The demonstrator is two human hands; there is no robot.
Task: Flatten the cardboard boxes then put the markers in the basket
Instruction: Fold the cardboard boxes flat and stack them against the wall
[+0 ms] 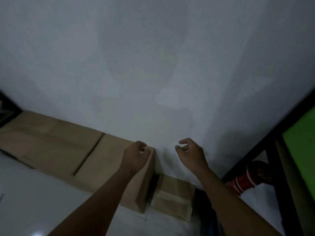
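Cardboard boxes (68,147) lie on the pale floor (34,193) against the white wall (153,65), with a smaller box (173,198) at their right end. I see my left hand (136,155) curled loosely over the big box's top corner; my right hand (190,154) hangs half-curled, holding nothing.

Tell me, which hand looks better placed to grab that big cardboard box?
Probably the left hand: it hovers at the large cardboard box's top corner, fingers curled. The right hand hangs before the bare wall.
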